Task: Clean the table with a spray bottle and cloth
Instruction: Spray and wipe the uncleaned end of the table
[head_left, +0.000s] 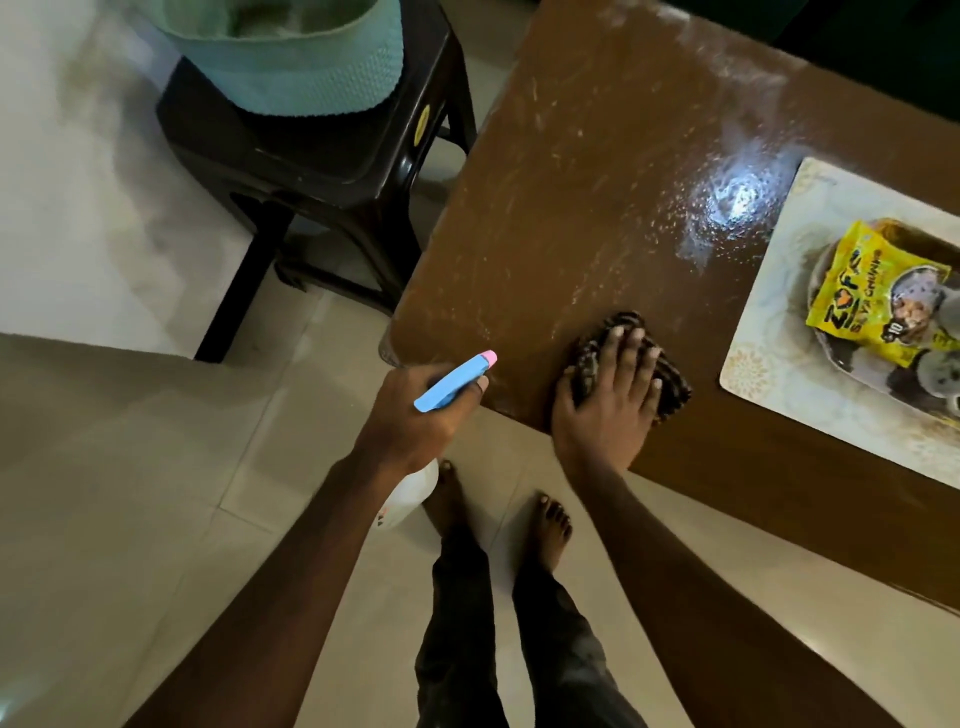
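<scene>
A brown wooden table (597, 171) fills the upper right, speckled with spray droplets and a bright wet glare. My left hand (421, 410) grips a spray bottle (454, 382) with a blue head and pink nozzle, held just off the table's near corner; its white body shows below my wrist. My right hand (613, 400) presses flat, fingers spread, on a dark striped cloth (670, 384) lying near the table's front edge.
A patterned placemat (763, 332) at the right carries a bowl with a yellow snack packet (872, 306). A dark plastic stool (322, 171) holding a teal basket (291, 57) stands left of the table. My bare feet are on the tiled floor.
</scene>
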